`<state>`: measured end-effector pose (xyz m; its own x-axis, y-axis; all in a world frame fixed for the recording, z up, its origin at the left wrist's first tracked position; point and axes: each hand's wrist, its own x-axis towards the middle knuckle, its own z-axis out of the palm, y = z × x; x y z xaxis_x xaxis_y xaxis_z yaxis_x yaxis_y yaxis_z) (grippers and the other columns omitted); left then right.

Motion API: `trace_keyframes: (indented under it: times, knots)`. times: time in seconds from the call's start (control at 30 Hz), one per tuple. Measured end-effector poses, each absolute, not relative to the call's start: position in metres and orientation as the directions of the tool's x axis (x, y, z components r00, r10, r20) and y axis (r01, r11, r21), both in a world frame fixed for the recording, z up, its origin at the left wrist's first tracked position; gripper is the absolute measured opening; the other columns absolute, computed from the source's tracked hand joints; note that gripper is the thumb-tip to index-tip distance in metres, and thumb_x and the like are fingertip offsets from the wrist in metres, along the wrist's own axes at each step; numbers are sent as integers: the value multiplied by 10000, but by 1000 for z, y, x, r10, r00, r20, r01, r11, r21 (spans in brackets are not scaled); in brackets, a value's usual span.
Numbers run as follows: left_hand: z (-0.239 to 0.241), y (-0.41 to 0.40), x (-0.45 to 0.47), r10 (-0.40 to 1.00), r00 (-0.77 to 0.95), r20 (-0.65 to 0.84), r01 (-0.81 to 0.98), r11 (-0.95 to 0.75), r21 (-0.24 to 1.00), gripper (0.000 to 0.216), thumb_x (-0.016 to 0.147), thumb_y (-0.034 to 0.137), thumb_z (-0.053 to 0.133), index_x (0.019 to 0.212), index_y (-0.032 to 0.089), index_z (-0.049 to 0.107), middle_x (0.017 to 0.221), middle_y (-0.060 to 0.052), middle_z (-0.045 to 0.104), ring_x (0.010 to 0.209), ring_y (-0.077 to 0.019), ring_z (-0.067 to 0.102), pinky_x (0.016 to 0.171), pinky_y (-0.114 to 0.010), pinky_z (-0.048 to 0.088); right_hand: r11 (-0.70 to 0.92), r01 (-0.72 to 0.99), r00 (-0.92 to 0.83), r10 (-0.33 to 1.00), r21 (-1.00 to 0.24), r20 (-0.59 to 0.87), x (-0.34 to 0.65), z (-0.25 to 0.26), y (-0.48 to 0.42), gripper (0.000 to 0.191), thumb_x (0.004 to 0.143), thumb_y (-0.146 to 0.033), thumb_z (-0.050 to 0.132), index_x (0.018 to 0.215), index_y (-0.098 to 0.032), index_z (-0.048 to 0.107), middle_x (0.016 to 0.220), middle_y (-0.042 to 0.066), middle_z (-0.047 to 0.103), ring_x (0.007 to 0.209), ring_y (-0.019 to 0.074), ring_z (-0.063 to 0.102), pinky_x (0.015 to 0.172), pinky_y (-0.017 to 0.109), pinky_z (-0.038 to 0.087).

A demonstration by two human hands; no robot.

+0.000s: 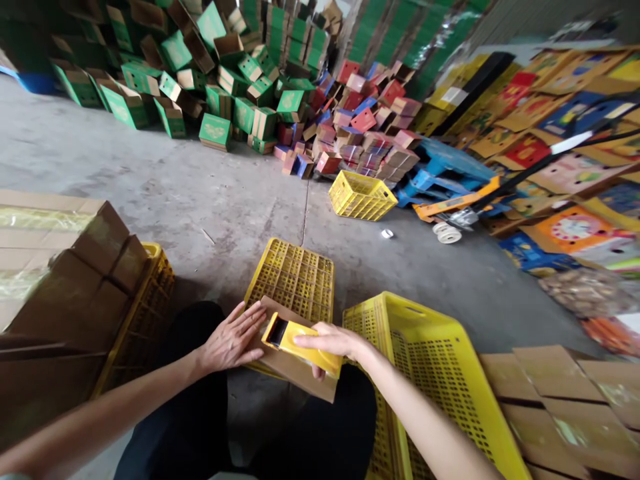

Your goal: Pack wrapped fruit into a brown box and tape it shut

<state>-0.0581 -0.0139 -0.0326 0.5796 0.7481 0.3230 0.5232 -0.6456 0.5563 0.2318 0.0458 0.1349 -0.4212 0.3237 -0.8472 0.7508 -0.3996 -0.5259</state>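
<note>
My right hand point(334, 343) grips a yellow tape dispenser point(300, 345) and presses it onto a small brown cardboard box point(295, 368) that rests over my lap. The fingers of my left hand point(234, 339) lie flat and spread on the box's left side, holding it steady. An upturned yellow plastic crate point(295, 279) stands on the floor just beyond the box. I sit with dark trousers point(200, 413) on a grey concrete floor.
A yellow crate point(435, 373) stands at my right, flat cardboard point(565, 400) beyond it. At my left are taped brown cartons point(55, 260) on a yellow crate point(150, 300). Farther off lie another yellow crate point(361, 196), a tape roll point(387, 233), a pallet jack point(450, 200) and heaps of green point(215, 73) and red boxes point(360, 127).
</note>
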Motion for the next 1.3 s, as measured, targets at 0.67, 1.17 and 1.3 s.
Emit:
trace_keyframes:
  times: [0.67,1.17,1.3]
  knots:
    - [-29,-21,-47,687,669,284,478,-690,543,1064,910,769,589,1703,255,98,1731,-131,247,1579,-417,282,1315,-567,81,-398,796,-291,408,-456,-865,277,142,18,500,873,-696,670,938,-200,663,579,-1,708,535,197,705,541,264,578]
    - [-20,-37,1,638,717,280,534,-761,368,1237,862,881,483,1697,124,-27,1727,-212,199,1587,-418,260,1310,-501,142,-429,761,-309,420,-487,-853,278,133,17,569,826,-741,703,940,-188,635,541,-4,673,497,188,677,487,246,547]
    - [-22,-34,-1,632,724,275,542,-769,340,1250,856,894,471,1696,112,-23,1725,-217,209,1584,-423,266,1308,-500,144,-416,773,-313,408,-480,-858,279,136,15,477,912,-668,645,924,-191,639,569,14,699,526,200,699,524,265,577]
